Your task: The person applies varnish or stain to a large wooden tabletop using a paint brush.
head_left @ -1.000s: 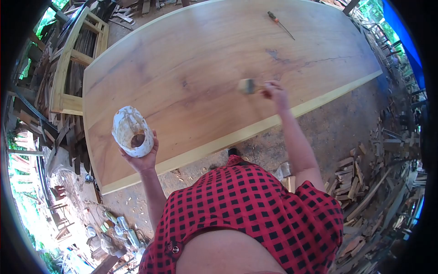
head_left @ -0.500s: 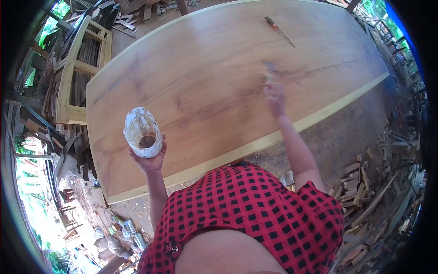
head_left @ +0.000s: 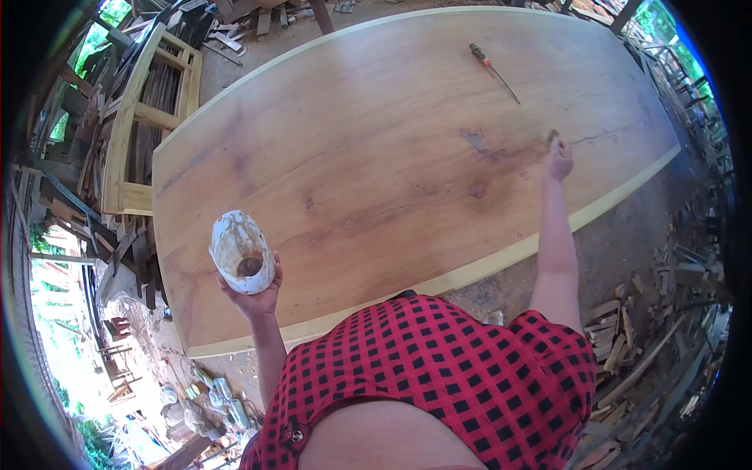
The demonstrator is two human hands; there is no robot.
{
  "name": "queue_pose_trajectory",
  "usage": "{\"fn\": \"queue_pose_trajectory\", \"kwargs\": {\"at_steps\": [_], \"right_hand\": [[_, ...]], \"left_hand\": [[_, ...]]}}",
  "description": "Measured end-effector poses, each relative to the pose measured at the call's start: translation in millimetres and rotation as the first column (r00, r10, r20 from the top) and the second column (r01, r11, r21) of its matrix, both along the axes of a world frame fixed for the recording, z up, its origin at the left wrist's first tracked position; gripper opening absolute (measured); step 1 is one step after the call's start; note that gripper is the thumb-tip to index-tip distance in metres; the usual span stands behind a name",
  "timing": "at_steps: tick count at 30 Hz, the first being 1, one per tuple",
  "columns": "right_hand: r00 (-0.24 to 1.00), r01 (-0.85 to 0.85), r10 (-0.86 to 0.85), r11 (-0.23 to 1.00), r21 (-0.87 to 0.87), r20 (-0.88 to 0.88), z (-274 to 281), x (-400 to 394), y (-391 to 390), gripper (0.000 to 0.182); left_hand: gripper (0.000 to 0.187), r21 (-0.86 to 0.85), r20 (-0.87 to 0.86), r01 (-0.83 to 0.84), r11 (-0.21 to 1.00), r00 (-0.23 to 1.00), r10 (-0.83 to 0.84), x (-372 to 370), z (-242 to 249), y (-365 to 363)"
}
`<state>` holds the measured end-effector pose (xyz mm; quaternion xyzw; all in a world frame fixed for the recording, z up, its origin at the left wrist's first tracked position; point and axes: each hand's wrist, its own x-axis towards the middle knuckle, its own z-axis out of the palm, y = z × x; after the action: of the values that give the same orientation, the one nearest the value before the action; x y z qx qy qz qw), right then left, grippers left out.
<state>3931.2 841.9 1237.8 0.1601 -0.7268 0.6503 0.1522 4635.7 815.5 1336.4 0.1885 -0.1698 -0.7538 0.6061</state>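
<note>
My left hand (head_left: 254, 301) is wrapped round a white cut-open plastic container (head_left: 239, 243), stained brown, with some brown matter at its bottom. It is held tilted above the left part of a large wooden panel (head_left: 360, 141). Out over the panel's right part, my right hand (head_left: 558, 163) is closed on a small, pale, blurred thing (head_left: 551, 138) at or close to the wood; its kind cannot be made out. Beyond that hand, a screwdriver (head_left: 493, 72) with a dark and orange handle lies on the panel. A grey patch (head_left: 473, 139) marks the wood left of the right hand.
A wooden frame (head_left: 129, 133) leans at the panel's left, by stacked boards. Scrap wood (head_left: 619, 337) is heaped on the floor at the right. Plastic bottles (head_left: 223, 395) and other clutter lie at the lower left. A post (head_left: 321, 16) stands behind the panel's far edge.
My right hand has swept to the right along the panel with the small pale thing. The left hand still holds the container, now slightly lower in view. The view has shifted a little.
</note>
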Motion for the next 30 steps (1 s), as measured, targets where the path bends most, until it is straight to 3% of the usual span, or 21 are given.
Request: {"fn": "queue_pose_trajectory", "kwargs": {"at_steps": [1,3,4,6,8,9,11,12,13,14,15,17,19,20,21,22,23,24,26,28,30], "right_hand": [[1.000,-0.007,0.007,1.000,0.001,0.000,9.0,-4.4,-2.9,0.017],[0.973,0.166,-0.116,0.952,0.257,-0.198,16.4,-4.1,-17.1,0.017],[0.974,0.160,-0.110,0.953,0.256,-0.197,20.3,1.2,-31.1,0.017],[0.942,0.016,0.074,0.964,0.264,-0.326,-10.1,28.1,-79.0,0.020],[0.862,-0.219,0.312,0.940,0.262,-0.399,9.1,82.7,-109.8,0.021],[0.832,-0.236,0.367,0.913,0.333,-0.417,17.9,108.2,-126.2,0.023],[0.760,-0.435,0.521,0.852,0.292,-0.389,40.4,166.6,-141.7,0.023],[0.755,-0.444,0.527,0.849,0.287,-0.391,51.7,186.4,-146.5,0.023],[0.649,-0.752,0.750,0.658,0.045,-0.126,41.3,203.4,-161.7,0.020],[0.392,-0.878,0.918,0.394,-0.271,0.065,48.8,211.5,-166.4,0.018],[0.376,-0.885,0.924,0.379,-0.271,0.064,52.5,208.5,-173.3,0.018],[0.329,-0.730,0.906,0.423,-0.537,0.265,56.5,186.9,-188.9,0.015],[0.519,-0.572,0.835,0.498,-0.652,0.183,52.7,143.8,-202.3,0.015],[0.599,-0.471,0.758,0.593,-0.653,0.256,12.4,122.5,-237.8,0.016],[0.750,-0.511,0.637,0.729,-0.455,0.179,-7.8,74.2,-250.1,0.015],[0.893,-0.417,0.439,0.890,-0.185,0.102,-18.3,31.8,-256.7,0.015],[0.970,-0.236,0.240,0.969,0.074,-0.046,-19.1,13.7,-261.5,0.015],[0.967,-0.246,0.250,0.966,0.074,-0.048,-12.9,21.1,-259.0,0.015],[0.929,-0.154,0.197,0.976,0.155,-0.313,-2.7,30.1,-247.8,0.022],[0.912,-0.161,0.259,0.940,0.301,-0.319,-25.5,72.4,-285.2,0.023],[0.736,-0.173,0.362,0.917,0.358,-0.572,-30.6,133.9,-309.9,0.025]], "left_hand": [[0.085,0.001,0.000,-0.007,1.000,1.000,0.007,-4.5,2.1,-1.4],[0.085,0.019,0.007,-0.024,1.000,1.000,0.024,-6.2,2.3,-9.7],[0.085,0.018,0.007,-0.031,0.999,1.000,0.030,-7.4,5.2,-10.7],[0.085,0.030,0.025,-0.043,0.999,0.999,0.042,-2.3,-17.9,-23.5],[0.085,0.014,0.034,-0.041,0.999,0.999,0.040,-6.0,-13.8,-22.5],[0.086,-0.005,0.037,-0.035,0.999,0.999,0.035,-9.8,-7.3,-19.3],[0.086,-0.006,0.033,-0.038,0.999,0.999,0.039,-14.8,3.1,-13.3],[0.086,-0.004,0.025,-0.037,0.999,0.999,0.037,-16.0,8.1,-11.5],[0.086,-0.006,0.032,-0.052,0.999,0.998,0.052,-16.5,-6.8,-20.9],[0.086,-0.028,0.033,-0.053,0.998,0.998,0.054,-16.0,-4.4,-20.2],[0.087,-0.050,0.036,-0.056,0.997,0.998,0.058,-13.9,-3.6,-20.1],[0.088,-0.047,0.034,-0.108,0.993,0.993,0.110,-3.4,-5.4,-16.9],[0.089,-0.038,0.032,-0.160,0.986,0.986,0.161,8.9,-7.2,-9.4],[0.089,-0.008,0.049,-0.198,0.980,0.979,0.198,14.9,-47.4,-38.4],[0.090,0.013,0.054,-0.231,0.973,0.972,0.230,20.1,-46.3,-31.2],[0.090,0.014,0.053,-0.243,0.970,0.969,0.242,26.9,-47.7,-25.0],[0.090,0.008,0.043,-0.239,0.971,0.970,0.239,35.4,-48.3,-19.2],[0.090,0.003,0.036,-0.236,0.972,0.971,0.236,41.8,-49.9,-15.1],[0.090,0.021,0.023,-0.257,0.966,0.966,0.257,51.1,-56.5,-10.1],[0.091,0.048,0.016,-0.275,0.960,0.961,0.274,49.7,-86.0,-34.2],[0.090,0.058,0.058,-0.301,0.952,0.953,0.298,45.2,-81.3,-38.3]]}}
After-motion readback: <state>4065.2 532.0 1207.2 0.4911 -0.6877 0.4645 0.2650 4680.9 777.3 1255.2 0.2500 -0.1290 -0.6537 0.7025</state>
